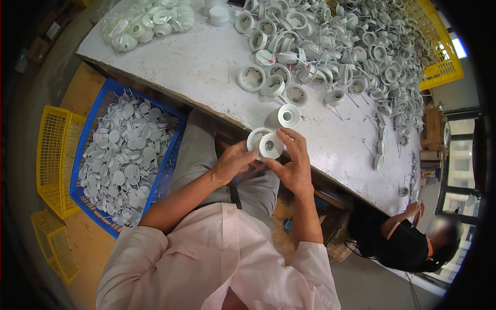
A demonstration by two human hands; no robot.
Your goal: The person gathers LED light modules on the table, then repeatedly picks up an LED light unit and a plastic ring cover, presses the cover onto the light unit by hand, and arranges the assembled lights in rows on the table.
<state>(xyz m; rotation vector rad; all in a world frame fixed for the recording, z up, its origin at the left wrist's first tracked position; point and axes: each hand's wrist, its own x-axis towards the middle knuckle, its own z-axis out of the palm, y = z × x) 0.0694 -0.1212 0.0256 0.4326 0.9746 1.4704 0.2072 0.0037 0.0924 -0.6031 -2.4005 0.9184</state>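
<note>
Close to the table's near edge, my left hand is closed on a white round housing with something pale inside. My right hand pinches a white ring-shaped cover with a dark centre. The two parts overlap between my hands; whether they are joined, I cannot tell. Just beyond my right fingertips, a white cover with a round hole lies on the table edge. Several white round housings rest farther up the table.
A large heap of white housings with wires covers the far right of the white table. A bag of white covers lies far left. Beside my left leg stands a filled blue basket, near yellow crates. Another person works at right.
</note>
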